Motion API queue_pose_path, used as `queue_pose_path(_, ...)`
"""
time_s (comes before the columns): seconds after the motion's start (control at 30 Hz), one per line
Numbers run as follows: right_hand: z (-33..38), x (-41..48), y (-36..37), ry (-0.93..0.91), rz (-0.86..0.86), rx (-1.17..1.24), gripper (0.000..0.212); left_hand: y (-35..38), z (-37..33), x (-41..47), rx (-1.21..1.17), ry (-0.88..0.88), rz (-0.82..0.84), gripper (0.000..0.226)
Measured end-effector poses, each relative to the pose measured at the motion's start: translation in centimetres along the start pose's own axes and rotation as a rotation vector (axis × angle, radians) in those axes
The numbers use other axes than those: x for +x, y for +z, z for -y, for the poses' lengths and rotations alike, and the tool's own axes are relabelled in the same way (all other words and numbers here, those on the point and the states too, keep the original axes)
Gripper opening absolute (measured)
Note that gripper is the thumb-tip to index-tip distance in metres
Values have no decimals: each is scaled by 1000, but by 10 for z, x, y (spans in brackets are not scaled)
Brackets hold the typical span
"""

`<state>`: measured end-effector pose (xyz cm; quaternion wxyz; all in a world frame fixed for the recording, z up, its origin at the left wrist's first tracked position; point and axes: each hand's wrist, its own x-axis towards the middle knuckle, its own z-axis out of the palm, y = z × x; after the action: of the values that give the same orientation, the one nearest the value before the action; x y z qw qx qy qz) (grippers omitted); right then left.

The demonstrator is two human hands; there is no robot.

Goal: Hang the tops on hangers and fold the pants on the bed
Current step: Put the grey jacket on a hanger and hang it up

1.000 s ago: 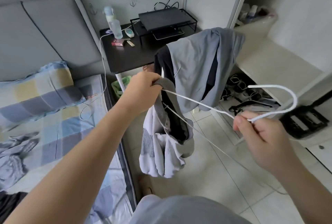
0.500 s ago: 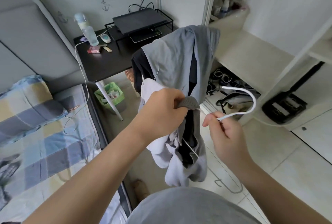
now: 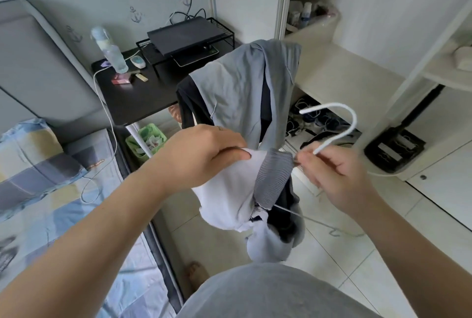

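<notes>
We are threading the hanger (image 3: pixel 353 119) through the top (image 3: pixel 229 190), which is hanging in mid-air beside the bed (image 3: pixel 51 202); left hand (image 3: pixel 204 154) fingers are gripping its collar, right hand (image 3: pixel 339 177) fingers are pinching the hanger neck. Next, we judge, is seating the shoulders

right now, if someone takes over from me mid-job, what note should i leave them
Left hand grips the white top.
Right hand pinches the white hanger below its hook; its wire passes through the ribbed collar.
Done: hanger partly threaded.
Left: seat the top and hang it up. The grey and dark clothes draped behind are not yet handled, and no folded pants are in view.
</notes>
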<state>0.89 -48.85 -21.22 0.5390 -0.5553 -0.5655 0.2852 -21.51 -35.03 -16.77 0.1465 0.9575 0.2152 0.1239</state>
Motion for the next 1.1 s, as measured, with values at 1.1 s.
queue_pose_path(1.1,-39,-11,48,152,231,-156,11,30,-41,-32,-445,-442,-438,39)
